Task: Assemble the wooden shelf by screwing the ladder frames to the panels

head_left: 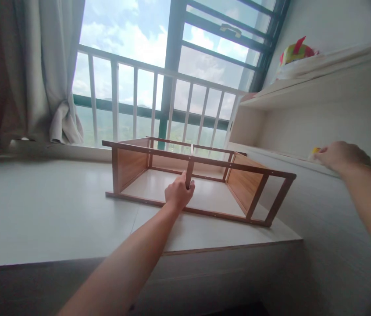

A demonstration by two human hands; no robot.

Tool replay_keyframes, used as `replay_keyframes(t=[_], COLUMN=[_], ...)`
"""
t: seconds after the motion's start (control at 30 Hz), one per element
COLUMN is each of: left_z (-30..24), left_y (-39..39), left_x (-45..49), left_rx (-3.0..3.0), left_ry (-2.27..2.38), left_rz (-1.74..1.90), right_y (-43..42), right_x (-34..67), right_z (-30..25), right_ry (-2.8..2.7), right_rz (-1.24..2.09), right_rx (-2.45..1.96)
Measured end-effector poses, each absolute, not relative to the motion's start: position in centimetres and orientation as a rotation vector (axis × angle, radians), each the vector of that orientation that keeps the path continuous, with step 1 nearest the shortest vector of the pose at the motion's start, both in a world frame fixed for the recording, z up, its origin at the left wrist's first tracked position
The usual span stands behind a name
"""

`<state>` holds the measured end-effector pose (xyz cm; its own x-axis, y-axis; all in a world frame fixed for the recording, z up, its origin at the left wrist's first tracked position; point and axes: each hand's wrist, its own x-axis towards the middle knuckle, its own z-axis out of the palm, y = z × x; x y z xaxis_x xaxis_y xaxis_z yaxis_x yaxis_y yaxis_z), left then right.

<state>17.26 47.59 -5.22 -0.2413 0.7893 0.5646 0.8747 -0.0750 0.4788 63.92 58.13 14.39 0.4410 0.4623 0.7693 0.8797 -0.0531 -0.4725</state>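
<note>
Wooden end panels [246, 182] are fitted, the frame [210, 161] unfilled between; its middle bar [190, 170] is gripped by the left hand [177, 192], any hold by the right hand [345, 156] unclear.

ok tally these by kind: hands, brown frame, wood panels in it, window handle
Hands (left hand, right hand): 2
Brown frame: 1
Wood panels in view (left panel, right panel): 2
Window handle: 1
Total: 6

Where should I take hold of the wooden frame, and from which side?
Probably by the short middle post of the wooden frame, from the near side: it is slim, roughly upright, with open gaps either side. The left hand is there.
</note>
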Motion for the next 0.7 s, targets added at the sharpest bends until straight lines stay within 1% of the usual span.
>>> replay_keyframes(t=[0.07, 0.1, 0.17, 0.27, 0.37, 0.43, 0.53, 0.7], left_z=[-5.1, -5.1, -5.2, -5.3, -5.5, -5.6, -5.6, -5.4], left_y=[47.6, 47.6, 47.7, 48.1, 48.4, 48.5, 48.7, 48.8], left_x=[17.2, 17.2, 17.1, 17.1, 17.1, 17.1, 17.0, 17.0], left_rx=[-1.871, -1.871, -1.878, -1.908, -1.916, -1.912, -1.917, -1.940], left_ry=[-2.047, -2.038, -2.004, -1.937, -1.924, -1.934, -1.949, -1.963], left_rz=[-1.252, -1.267, -1.295, -1.325, -1.338, -1.338, -1.340, -1.345], right_y=[57.0, 56.4, 55.0, 52.5, 49.8, 48.4, 47.4, 48.3], right_x=[62.5, 61.3, 58.2, 51.9, 45.3, 41.3, 36.8, 33.3], right_z=[14.5, 14.4, 13.9, 12.5, 10.7, 9.8, 8.6, 7.0], right_ry=[-1.158, -1.165, -1.231, -1.441, -1.679, -1.793, -1.910, -2.041], right_rz=[-0.547, -0.581, -0.668, -0.673, -0.629, -0.518, -0.345, -0.364], right_rx=[-1.839, -1.832, -1.668, -1.385, -1.117, -0.947, -0.786, -0.686])
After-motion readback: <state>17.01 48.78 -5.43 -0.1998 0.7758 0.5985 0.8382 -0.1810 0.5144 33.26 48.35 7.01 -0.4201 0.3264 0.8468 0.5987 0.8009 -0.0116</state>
